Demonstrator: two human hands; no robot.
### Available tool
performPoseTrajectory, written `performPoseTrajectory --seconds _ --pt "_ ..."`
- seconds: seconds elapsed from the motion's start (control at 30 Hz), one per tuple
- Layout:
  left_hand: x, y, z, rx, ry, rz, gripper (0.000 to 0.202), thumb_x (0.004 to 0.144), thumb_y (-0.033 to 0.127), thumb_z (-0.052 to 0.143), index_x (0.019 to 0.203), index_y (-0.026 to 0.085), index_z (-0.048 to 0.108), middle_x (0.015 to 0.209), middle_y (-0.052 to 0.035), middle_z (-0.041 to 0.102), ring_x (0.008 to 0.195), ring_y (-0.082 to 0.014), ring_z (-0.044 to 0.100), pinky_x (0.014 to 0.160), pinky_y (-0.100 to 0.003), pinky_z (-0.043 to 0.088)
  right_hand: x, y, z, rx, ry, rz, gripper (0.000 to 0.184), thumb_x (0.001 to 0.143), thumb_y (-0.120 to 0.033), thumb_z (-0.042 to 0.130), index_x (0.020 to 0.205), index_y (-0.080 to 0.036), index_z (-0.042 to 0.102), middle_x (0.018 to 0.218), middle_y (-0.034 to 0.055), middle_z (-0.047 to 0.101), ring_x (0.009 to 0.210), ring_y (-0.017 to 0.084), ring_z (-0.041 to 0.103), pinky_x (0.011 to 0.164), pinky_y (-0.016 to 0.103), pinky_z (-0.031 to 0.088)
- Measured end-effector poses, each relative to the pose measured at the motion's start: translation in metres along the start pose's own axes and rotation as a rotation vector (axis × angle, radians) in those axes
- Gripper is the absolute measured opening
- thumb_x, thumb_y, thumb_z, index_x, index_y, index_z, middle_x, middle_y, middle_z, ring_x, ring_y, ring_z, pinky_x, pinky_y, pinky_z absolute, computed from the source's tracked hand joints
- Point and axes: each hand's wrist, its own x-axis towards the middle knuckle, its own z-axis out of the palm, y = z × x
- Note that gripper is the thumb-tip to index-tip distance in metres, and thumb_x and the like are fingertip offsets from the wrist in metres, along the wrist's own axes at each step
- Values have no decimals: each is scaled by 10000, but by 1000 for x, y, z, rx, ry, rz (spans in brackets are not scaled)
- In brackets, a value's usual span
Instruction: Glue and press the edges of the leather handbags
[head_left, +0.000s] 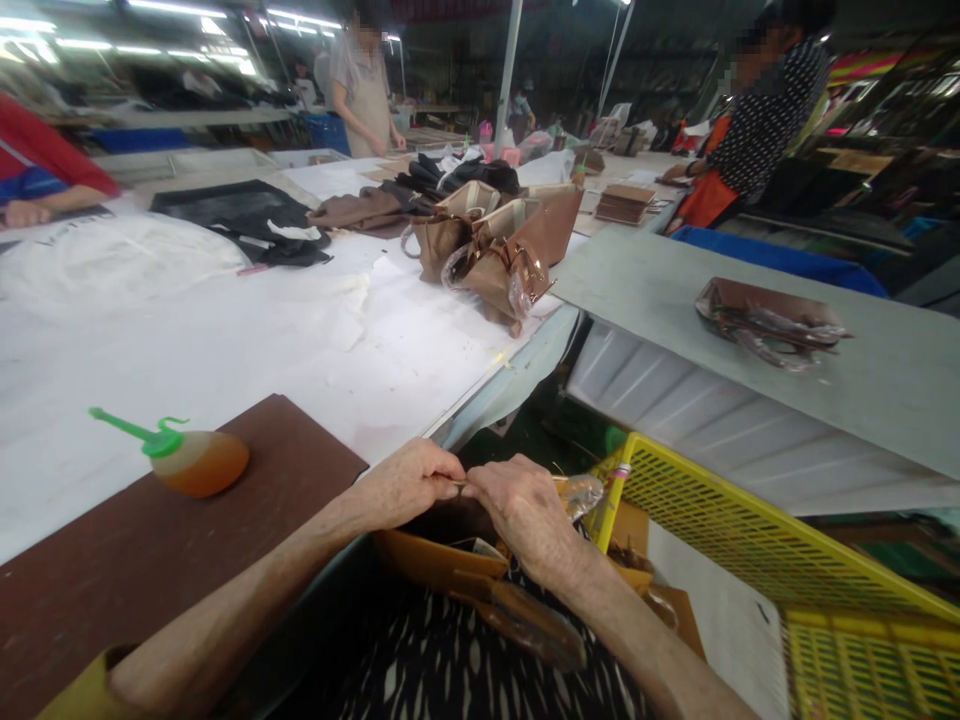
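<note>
Nearest to me, on a lap covered in black cloth with pale flecks, sits a mustard-tan leather-like bag, its looped handle in clear plastic wrap drooping toward the person's right. Just above its opening the two hands meet: the left hand pinches a thin, pale-edged piece between thumb and fingers, and the right hand, fingers curled, pinches it from the other side. The piece is too small and too covered for me to say whether it belongs to the bag. I judge this to be close fingertip work at the bag's upper edge; the next move calls for both pinches staying firm and the bag steady on the lap, directly below the hands. Beside the right forearm stands a yellow plastic lattice crate holding more tan pieces and a flat white panel. To the left, a flat dark-brown sheet bears a squeeze bottle of orange liquid with a green spout, lying on its side. Farther along the white-covered counter brown handbags cluster, and beyond them a co-worker in a pale apron stands.
</note>
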Motion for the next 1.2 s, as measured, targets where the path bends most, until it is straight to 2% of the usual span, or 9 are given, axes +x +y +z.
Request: performPoseTrajectory --seconds 0.2,0.33,0.47,0.57,0.63,0.8,1.0,1.2 --pt "0 2 -1 -16 -9 4 175 662 225 460 669 135 610 536 41 388 530 -93 336 490 -202 241 2 -1 -7 -27 -29 28 352 920 -306 369 639 -188 545 615 0 606 545 125 498 599 289 300" --pt "1 0 -2 -25 -20 5 193 669 235 457 695 143 624 544 38 420 534 -100 364 504 -202 259 -7 22 -22 43 -40 66 314 894 -352 432 671 -196 587 680 3 610 669 138 534 661 276 347" --pt "0 -2 -3 -19 -8 -24 206 674 243 454 714 142 629 547 34 424 537 -106 375 504 -203 260 -32 53 -31 231 61 202 118 835 -290 542 859 -211 627 852 18 620 829 164 547 755 287 392" --pt "0 -2 -3 -17 -4 -28 209 681 246 455 721 142 632 553 31 431 545 -107 382 507 -202 263 -51 64 -25 429 108 275 180 799 -277 586 967 -216 605 957 28 597 892 176 541 781 292 411" --pt "0 -2 -3 -21 -3 -30 215 689 250 454 725 141 636 546 32 421 534 -103 371 497 -202 253 -57 65 -19 534 155 299 198 791 -281 595 980 -220 599 960 27 583 884 174 539 778 289 414" --pt "-1 2 -4 -26 -16 -45 225 696 258 454 735 135 639 526 34 402 510 -97 348 474 -202 230 -54 60 -8 659 256 321 136 800 -291 581 894 -208 634 825 12 545 752 150 528 668 264 414" --pt "-2 4 -3 -37 -25 -53 225 695 267 455 730 139 637 530 35 404 506 -96 344 479 -200 245 -45 56 -14 684 199 311 162 813 -281 563 727 -194 669 724 -2 522 690 134 514 634 250 385" --pt "-3 3 -3 -57 -27 -50 226 692 258 460 732 129 642 527 36 398 515 -94 340 484 -202 239 -44 61 -15 806 192 319 134 782 -228 586 697 -181 678 692 -9 524 645 123 499 601 244 365"
